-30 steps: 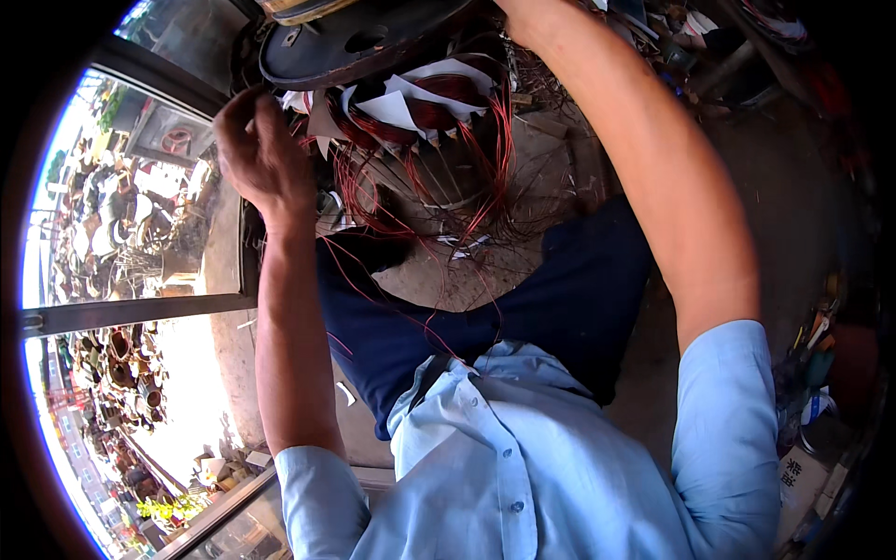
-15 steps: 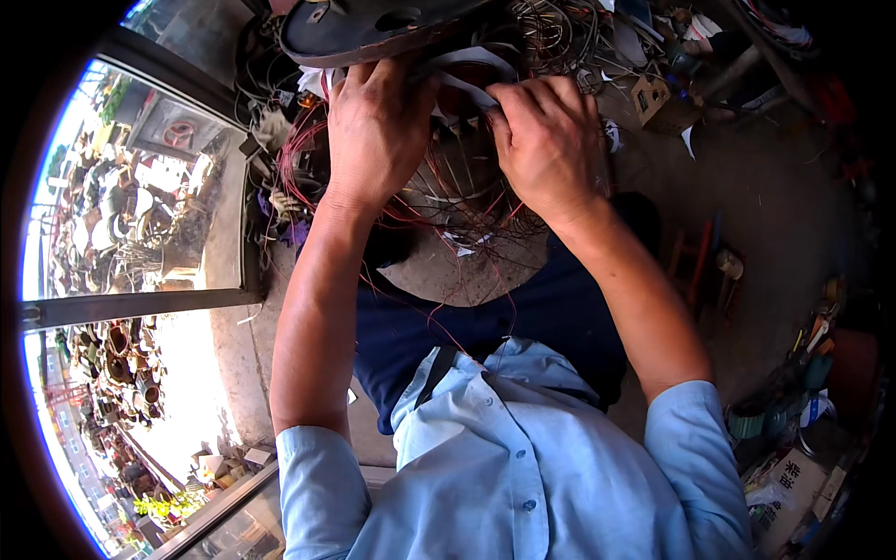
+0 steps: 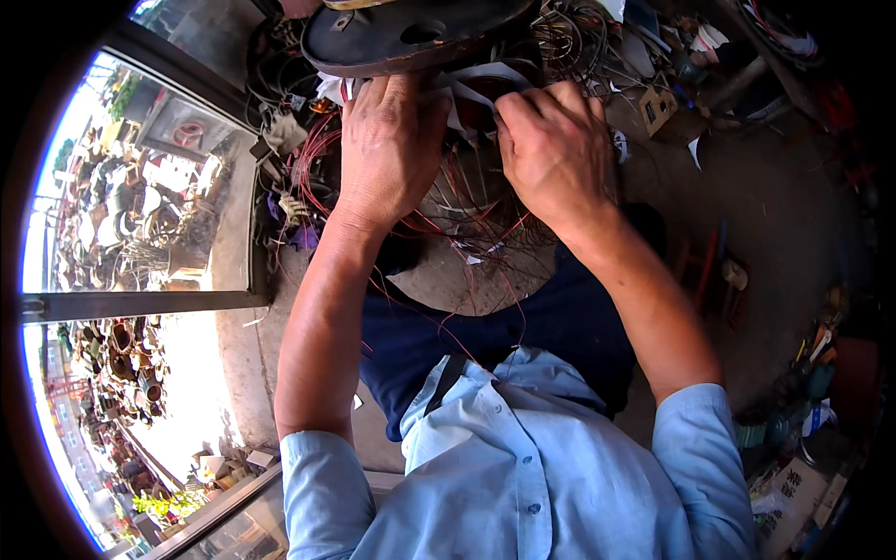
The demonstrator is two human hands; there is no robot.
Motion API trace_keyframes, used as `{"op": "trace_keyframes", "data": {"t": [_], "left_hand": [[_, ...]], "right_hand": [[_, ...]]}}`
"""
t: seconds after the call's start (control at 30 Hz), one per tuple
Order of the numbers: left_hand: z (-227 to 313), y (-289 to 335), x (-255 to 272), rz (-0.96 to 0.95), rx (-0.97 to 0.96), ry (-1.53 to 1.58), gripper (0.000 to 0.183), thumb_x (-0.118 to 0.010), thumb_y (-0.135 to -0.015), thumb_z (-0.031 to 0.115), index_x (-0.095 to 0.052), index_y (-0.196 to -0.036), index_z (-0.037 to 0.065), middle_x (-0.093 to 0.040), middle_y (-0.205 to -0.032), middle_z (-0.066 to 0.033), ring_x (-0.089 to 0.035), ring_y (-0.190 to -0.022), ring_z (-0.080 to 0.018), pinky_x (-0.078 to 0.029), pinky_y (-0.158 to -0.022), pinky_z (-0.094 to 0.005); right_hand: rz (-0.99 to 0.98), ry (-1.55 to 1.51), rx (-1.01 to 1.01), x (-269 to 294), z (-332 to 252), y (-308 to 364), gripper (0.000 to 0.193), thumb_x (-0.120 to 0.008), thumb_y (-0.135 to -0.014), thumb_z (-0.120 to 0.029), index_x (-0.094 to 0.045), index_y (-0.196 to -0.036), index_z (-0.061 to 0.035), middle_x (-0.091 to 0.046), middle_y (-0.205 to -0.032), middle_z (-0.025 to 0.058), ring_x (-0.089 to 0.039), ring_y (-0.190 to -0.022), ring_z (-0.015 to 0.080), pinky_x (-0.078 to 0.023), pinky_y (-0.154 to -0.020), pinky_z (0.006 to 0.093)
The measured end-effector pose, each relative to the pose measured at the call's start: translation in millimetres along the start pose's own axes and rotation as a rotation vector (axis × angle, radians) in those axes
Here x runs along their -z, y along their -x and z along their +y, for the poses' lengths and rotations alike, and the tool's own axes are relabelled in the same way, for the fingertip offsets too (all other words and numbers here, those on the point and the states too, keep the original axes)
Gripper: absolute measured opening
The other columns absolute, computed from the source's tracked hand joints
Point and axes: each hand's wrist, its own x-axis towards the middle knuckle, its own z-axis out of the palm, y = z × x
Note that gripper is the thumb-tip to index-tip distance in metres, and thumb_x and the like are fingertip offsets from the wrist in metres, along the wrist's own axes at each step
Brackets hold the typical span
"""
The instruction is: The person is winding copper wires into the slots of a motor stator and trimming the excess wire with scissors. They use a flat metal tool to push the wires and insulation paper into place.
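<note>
Both my hands work at a bundle of dark red wire windings (image 3: 476, 117) below a round black metal plate (image 3: 420, 35). My left hand (image 3: 390, 154) is bent, closed, its fingertips hidden under the plate's rim; what they hold does not show. My right hand (image 3: 557, 154) is closed with curled fingers at the end of a white paper strip (image 3: 455, 105), which runs between the two hands. Thin red wires (image 3: 317, 163) loop beside my left wrist, and more loose wires hang below the hands toward my lap.
Tangled cables (image 3: 565, 37) and scraps lie behind the windings. A cardboard box (image 3: 659, 110) stands on the floor to the right, with a small reddish stool (image 3: 714, 266) nearer. On the left is a window frame (image 3: 140, 306); heaped parts lie outside. Clutter fills the lower right.
The plate, windings and hands sit slightly lower and further right in the picture. My right hand's fingers have shifted a little along the paper strip's end; my left hand keeps its place under the rim.
</note>
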Motion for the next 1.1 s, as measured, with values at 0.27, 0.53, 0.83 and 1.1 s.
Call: {"op": "trace_keyframes", "data": {"t": [0.27, 0.53, 0.83, 1.1], "left_hand": [[12.3, -1.8, -5.9, 0.125, -0.149, -0.216, 0.047, -0.083, -0.088, 0.029, -0.065, -0.126, 0.006, -0.067, -0.117, -0.0149, -0.064, -0.107, -0.0384, -0.047, -0.095, -0.0486], [-18.1, 23.1, -3.4, 0.147, -0.322, 0.101, 0.02, -0.086, -0.077, 0.009, -0.072, -0.092, 0.006, -0.067, -0.105, -0.012, -0.067, -0.098, -0.0338, -0.05, -0.092, -0.0475], [7.4, 7.9, -5.0, 0.152, -0.115, -0.134, 0.037, -0.073, -0.084, 0.006, -0.065, -0.12, 0.005, -0.063, -0.105, -0.0126, -0.062, -0.1, -0.0348, -0.045, -0.091, -0.0468], [10.4, 0.0, -4.6, 0.014, 0.024, -0.164, 0.044, -0.065, -0.089, 0.009, -0.064, -0.133, 0.004, -0.067, -0.12, -0.0173, -0.061, -0.117, -0.0383, -0.042, -0.105, -0.0491]], "right_hand": [[-0.03, -0.042, -0.035, 4.6, -1.4, 0.1, 0.008, -0.072, -0.083, -0.015, -0.064, -0.087, -0.0134, -0.068, -0.085, 0.0028, -0.06, -0.092, 0.0266, -0.041, -0.08, 0.0452], [0.024, -0.016, -0.014, -0.9, -1.4, 1.1, 0.01, -0.071, -0.086, -0.014, -0.061, -0.087, -0.0115, -0.068, -0.087, 0.0027, -0.061, -0.092, 0.0263, -0.042, -0.079, 0.0467], [0.005, -0.111, 0.002, -1.6, 6.2, -1.3, 0.013, -0.072, -0.083, -0.009, -0.059, -0.086, -0.0098, -0.066, -0.085, 0.0058, -0.06, -0.089, 0.0293, -0.047, -0.079, 0.046], [-0.129, -0.146, -0.042, 14.1, -1.5, -10.7, 0.014, -0.072, -0.088, -0.008, -0.064, -0.099, -0.0079, -0.07, -0.091, 0.0114, -0.069, -0.083, 0.0348, -0.057, -0.069, 0.0462]]}}
